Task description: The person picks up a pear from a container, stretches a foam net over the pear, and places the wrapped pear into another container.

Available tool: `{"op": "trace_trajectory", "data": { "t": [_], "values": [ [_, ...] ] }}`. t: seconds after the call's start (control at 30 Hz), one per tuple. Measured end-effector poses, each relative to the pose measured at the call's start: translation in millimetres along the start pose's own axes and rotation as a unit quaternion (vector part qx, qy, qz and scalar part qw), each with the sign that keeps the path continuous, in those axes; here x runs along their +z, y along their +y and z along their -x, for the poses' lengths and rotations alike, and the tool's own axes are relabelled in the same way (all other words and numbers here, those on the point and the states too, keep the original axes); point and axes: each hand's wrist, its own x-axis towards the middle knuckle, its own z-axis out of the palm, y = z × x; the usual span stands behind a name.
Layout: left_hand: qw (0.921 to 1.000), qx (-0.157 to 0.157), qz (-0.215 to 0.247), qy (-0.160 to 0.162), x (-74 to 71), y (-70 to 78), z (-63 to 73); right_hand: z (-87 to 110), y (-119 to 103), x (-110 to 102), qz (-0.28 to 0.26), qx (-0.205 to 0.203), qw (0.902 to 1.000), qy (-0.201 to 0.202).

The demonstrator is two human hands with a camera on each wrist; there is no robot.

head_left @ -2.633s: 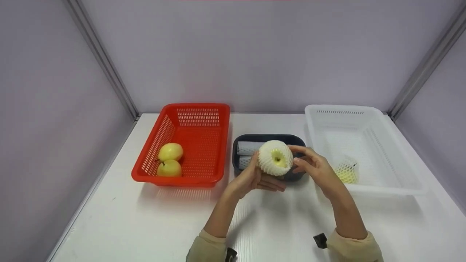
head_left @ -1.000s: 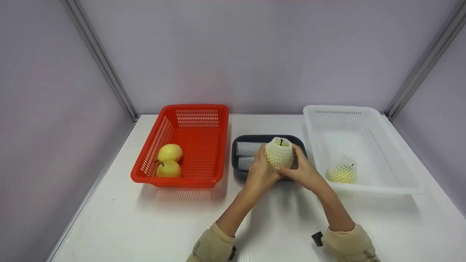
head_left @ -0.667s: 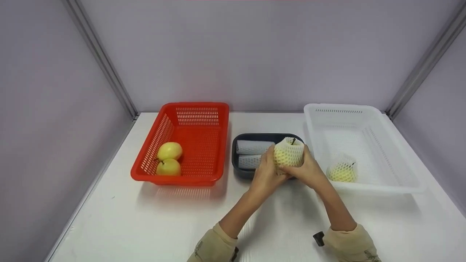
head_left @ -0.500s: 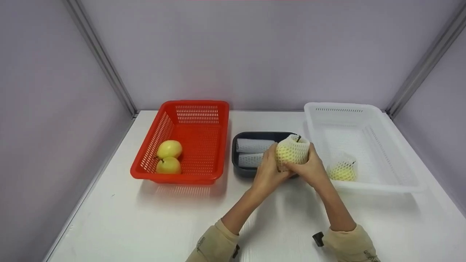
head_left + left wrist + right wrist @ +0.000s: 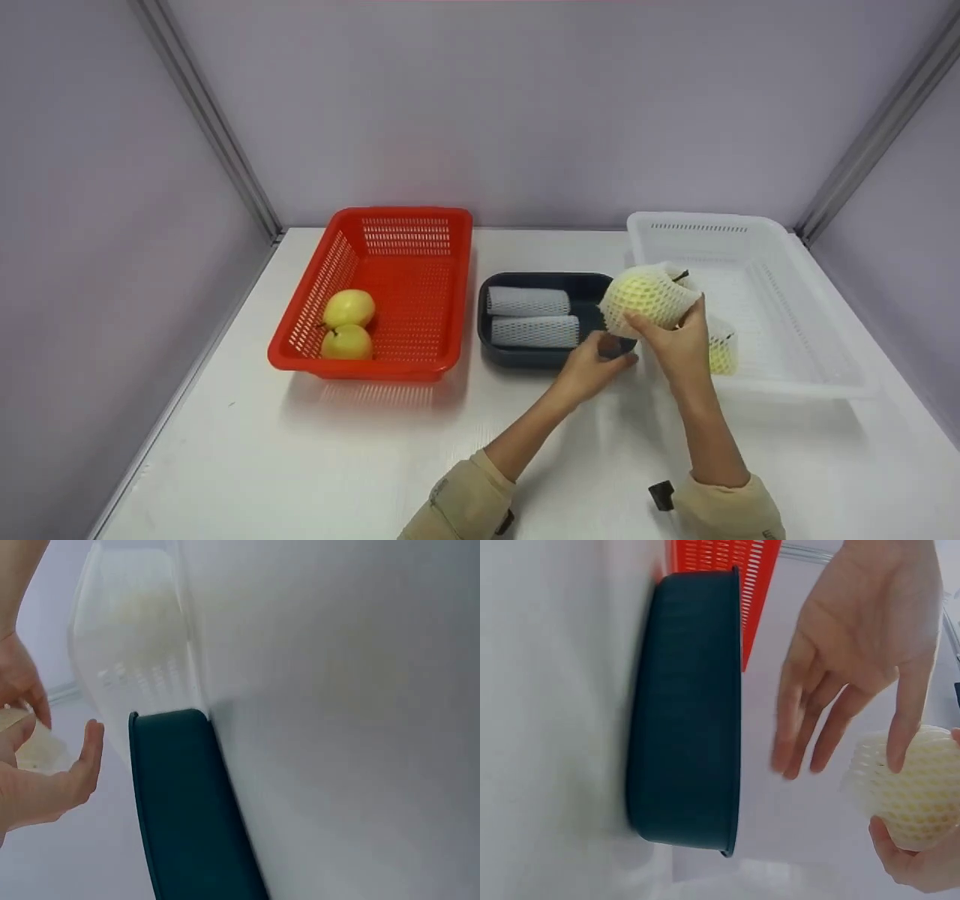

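My right hand [image 5: 679,345] grips a yellow pear [image 5: 643,297] in a white foam net sleeve, its dark stem pointing right. It is held above the right end of the dark bin and the white basket's left edge. My left hand [image 5: 589,371] is just below the pear, in front of the bin; in the right wrist view the fingers of this left hand [image 5: 862,630] are loosely extended and hold nothing. Another netted pear [image 5: 721,355] lies in the white basket [image 5: 825,322], partly hidden by my right hand.
The dark bin [image 5: 525,358] in the middle holds two rolled foam net sleeves [image 5: 529,301]. At the left stands a red basket [image 5: 412,300] with two bare yellow pears [image 5: 349,341]. Upright panels enclose the white table [image 5: 315,457] at the back and sides.
Both hands turned the netted pear and held it together. Now my left hand has let go and dropped lower, while my right hand has carried the pear rightward toward the white basket.
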Motion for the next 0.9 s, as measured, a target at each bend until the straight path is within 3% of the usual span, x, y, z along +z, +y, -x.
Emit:
{"op": "trace_trajectory", "data": {
  "t": [0.1, 0.2, 0.47, 0.67, 0.9],
  "values": [
    [0.9986, -0.040, 0.022, -0.027, 14.5, 1.1, -0.9, 0.9, -4.0, -4.7, -0.016, -0.005, 0.9997, 0.018],
    [0.9927, -0.076, 0.083, -0.043, 28.4, 2.2, -3.7, 2.1, -6.1, -7.8, -0.022, -0.004, 0.9994, 0.026],
    [0.9620, -0.119, 0.246, -0.007, 59.6, 2.6, -18.4, 4.6, -8.1, -13.5, -0.033, -0.006, 0.9990, 0.029],
    [0.9500, -0.125, 0.285, 0.021, 72.2, -0.9, -27.2, 3.4, -8.1, -16.0, -0.019, 0.001, 0.9993, 0.033],
    [0.9499, -0.116, 0.287, 0.043, 76.7, 2.8, -31.4, 4.0, -8.7, -18.0, -0.035, 0.001, 0.9989, 0.030]
  ]
}}
